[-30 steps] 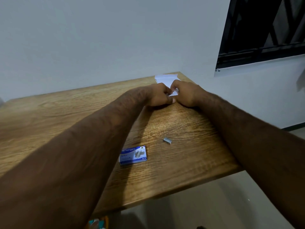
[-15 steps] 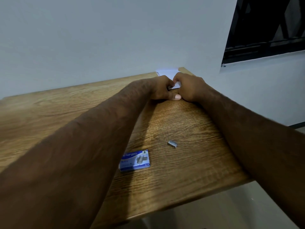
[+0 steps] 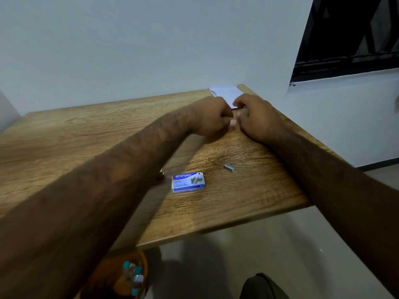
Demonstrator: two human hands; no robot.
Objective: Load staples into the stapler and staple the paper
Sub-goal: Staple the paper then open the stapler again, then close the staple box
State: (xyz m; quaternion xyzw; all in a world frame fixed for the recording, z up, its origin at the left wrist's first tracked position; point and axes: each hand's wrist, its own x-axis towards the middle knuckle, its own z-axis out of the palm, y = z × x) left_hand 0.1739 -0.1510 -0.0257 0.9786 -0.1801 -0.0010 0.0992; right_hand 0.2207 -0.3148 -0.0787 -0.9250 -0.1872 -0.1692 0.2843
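White paper (image 3: 224,91) lies at the far right corner of the wooden table (image 3: 64,137). My left hand (image 3: 210,117) is curled in a fist at the paper's near edge, thumb pointing right. My right hand (image 3: 257,116) sits against it, fingers curled over the paper's edge. Between the two hands shows a thin dark sliver that looks like the stapler (image 3: 237,108); most of it is hidden. Nearer to me lie a blue staple box (image 3: 188,181) and a short loose strip of staples (image 3: 229,167).
The table stands against a white wall, and its right edge drops off just past my right hand. A dark window (image 3: 345,39) is at the upper right. Under the table's front edge sits a brown basket (image 3: 129,275) with small items.
My hands have parted slightly at the paper's edge, exposing the dark sliver between them. The camera has tilted down, bringing the basket and floor into view. Box and loose staples have not moved.
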